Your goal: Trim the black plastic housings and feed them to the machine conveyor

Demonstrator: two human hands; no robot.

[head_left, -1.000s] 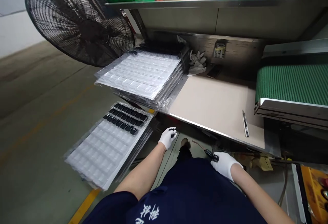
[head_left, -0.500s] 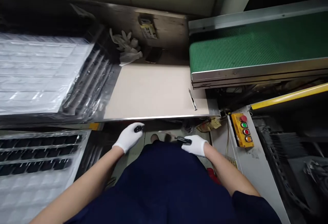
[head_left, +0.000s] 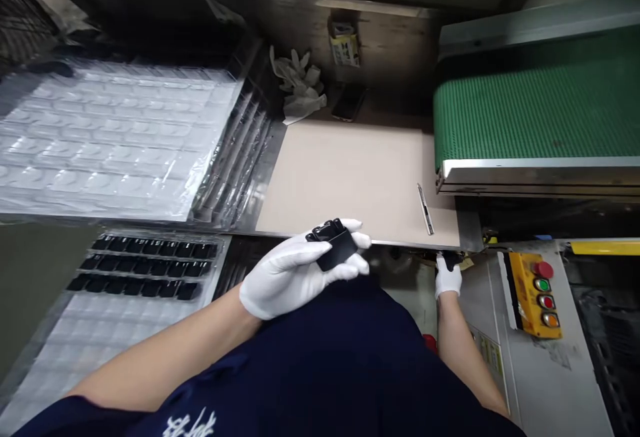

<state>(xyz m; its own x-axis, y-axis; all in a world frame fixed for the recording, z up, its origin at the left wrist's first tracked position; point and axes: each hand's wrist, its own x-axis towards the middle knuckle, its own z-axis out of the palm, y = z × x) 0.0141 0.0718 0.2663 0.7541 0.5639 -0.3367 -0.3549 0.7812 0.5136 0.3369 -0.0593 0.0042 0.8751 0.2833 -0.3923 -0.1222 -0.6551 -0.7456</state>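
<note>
Person's left hand (head_left: 293,274) half closed, thumb and fingers around black part (head_left: 340,249), in front of body near beige board (head_left: 345,170); part's long axis unclear. Right hand (head_left: 449,281) farther, well right of part, fingers partly hidden; cannot tell grip.

Metal worktop (head_left: 470,225) is covered mid-section by a tan board (head_left: 345,170), laid close along the front edge. Cutter (head_left: 425,209) is laid on the board, aslant, near the front right corner. White gloves (head_left: 300,84) are heaped at the board's back left corner; phone (head_left: 349,102) is set near its back edge, right of the gloves. Worktop's left end is taken up by stacked clear trays (head_left: 110,130).
</note>
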